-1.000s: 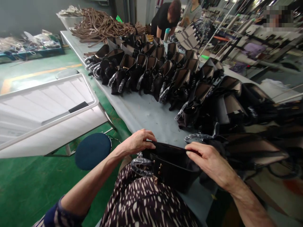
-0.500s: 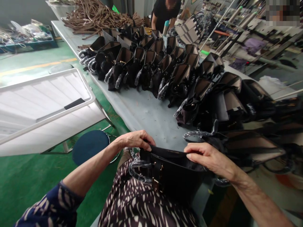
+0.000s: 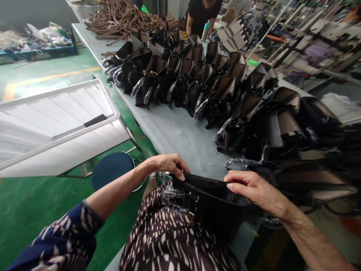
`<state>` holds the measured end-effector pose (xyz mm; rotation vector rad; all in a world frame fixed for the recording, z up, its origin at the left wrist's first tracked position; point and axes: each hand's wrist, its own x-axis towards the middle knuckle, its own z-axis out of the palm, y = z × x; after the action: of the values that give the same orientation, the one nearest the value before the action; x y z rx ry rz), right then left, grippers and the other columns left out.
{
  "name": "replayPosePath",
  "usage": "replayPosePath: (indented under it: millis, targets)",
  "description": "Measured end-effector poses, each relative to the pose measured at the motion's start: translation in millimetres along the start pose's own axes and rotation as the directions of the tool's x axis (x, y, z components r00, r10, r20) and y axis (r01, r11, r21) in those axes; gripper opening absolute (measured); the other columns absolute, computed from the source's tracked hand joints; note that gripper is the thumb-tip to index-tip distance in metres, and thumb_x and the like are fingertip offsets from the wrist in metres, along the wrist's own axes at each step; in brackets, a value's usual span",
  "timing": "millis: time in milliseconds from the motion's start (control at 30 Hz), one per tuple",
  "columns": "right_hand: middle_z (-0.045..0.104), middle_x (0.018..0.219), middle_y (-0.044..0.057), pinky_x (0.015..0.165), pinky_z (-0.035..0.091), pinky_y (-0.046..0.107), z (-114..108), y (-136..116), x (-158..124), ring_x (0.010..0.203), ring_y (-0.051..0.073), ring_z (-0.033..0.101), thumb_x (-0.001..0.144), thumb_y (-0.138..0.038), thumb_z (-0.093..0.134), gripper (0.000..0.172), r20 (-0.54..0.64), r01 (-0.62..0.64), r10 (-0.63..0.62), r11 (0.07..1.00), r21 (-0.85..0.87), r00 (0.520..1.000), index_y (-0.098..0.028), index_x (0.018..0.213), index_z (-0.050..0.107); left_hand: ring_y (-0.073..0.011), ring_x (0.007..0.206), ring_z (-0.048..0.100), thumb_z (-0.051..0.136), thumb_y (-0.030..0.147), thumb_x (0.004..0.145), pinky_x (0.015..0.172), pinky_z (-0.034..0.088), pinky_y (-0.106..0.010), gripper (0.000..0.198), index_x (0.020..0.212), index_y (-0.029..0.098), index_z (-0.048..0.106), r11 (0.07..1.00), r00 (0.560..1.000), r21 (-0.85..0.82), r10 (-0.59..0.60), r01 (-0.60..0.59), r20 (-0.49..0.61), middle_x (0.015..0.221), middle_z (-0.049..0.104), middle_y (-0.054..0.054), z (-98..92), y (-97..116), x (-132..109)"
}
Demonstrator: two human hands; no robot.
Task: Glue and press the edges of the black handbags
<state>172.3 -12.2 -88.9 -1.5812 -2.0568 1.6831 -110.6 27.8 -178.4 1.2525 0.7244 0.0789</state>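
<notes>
A black handbag (image 3: 217, 205) is held in front of my lap, its mouth partly open toward me. My left hand (image 3: 172, 165) pinches the rim at the left end, thumb on the near side. At the right end, my right hand (image 3: 248, 184) grips the same rim between thumb and fingers. Gold-coloured buckles show on the bag's left side. A plastic-wrapped handle (image 3: 174, 201) hangs beside them. The bottom of the bag is in shadow, and its inside is mostly dark.
Rows of black handbags (image 3: 203, 86) with tan linings stand on the grey table (image 3: 180, 131). A pile of brown straps (image 3: 121, 19) lies at its far end, near a person in black (image 3: 201, 17). To the left are a white bin (image 3: 60, 139) and a blue stool (image 3: 113, 171).
The view has turned slightly left, so the surroundings sit further right. Both hands keep their hold on the bag's rim, and the bag's front tips a little lower.
</notes>
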Motion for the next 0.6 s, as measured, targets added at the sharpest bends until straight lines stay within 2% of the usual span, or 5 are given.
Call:
replayPosePath:
  millis: [100,200,367,500,600]
  targets:
    - [0.047,0.073,-0.002,0.06,0.032,0.026,1,0,0,0.066,0.013,0.041,0.083,-0.031,0.05,0.017,-0.002,0.002,-0.002,1.0,-0.009,1.0,-0.018,0.077,0.059,-0.0142,0.073,0.061,0.073,0.028,0.062,0.071,0.047,-0.021,0.033,0.094,0.019,0.072,1.0,0.999,-0.005,0.005,-0.004,0.052,0.08,0.07,0.003,1.3,-1,-1]
    - [0.047,0.071,-0.002,0.06,0.032,0.027,1,0,0,0.066,0.013,0.041,0.082,-0.03,0.05,0.016,-0.009,-0.015,0.015,1.0,-0.006,1.0,-0.018,0.076,0.059,-0.0169,0.076,0.062,0.067,0.03,0.071,0.071,0.046,-0.023,0.029,0.097,0.019,0.071,0.969,1.0,0.246,0.012,-0.007,-0.018,0.08,0.071,0.001,8.2,14,-6]
    - [0.047,0.07,-0.002,0.058,0.031,0.027,-1,0,4,0.064,0.012,0.041,0.081,-0.026,0.049,0.015,-0.012,-0.013,0.013,1.0,-0.026,1.0,-0.017,0.074,0.058,-0.0233,0.093,0.06,0.064,0.019,0.074,0.087,0.042,-0.034,0.02,0.094,0.02,0.068,0.607,0.927,0.793,0.263,0.056,-0.266,0.088,0.07,-0.006,36.4,48,-10]
    - [0.049,0.069,-0.002,0.056,0.032,0.026,-1,1,5,0.063,0.012,0.043,0.081,-0.026,0.049,0.016,-0.025,-0.029,0.028,0.999,-0.024,0.999,-0.017,0.073,0.059,-0.0177,0.095,0.059,0.057,0.011,0.077,0.082,0.046,-0.027,0.035,0.111,0.019,0.057,0.731,0.854,0.671,0.423,-0.124,-0.303,0.107,0.063,-0.006,60.4,47,2]
    - [0.049,0.067,-0.002,0.055,0.031,0.025,0,2,3,0.062,0.012,0.043,0.08,-0.026,0.049,0.016,-0.029,-0.036,0.035,0.999,-0.014,0.999,-0.017,0.073,0.06,-0.0155,0.094,0.057,0.059,0.013,0.076,0.082,0.046,-0.025,0.026,0.101,0.019,0.057,0.764,0.793,0.599,0.511,-0.242,-0.332,0.115,0.057,-0.005,71.7,36,12]
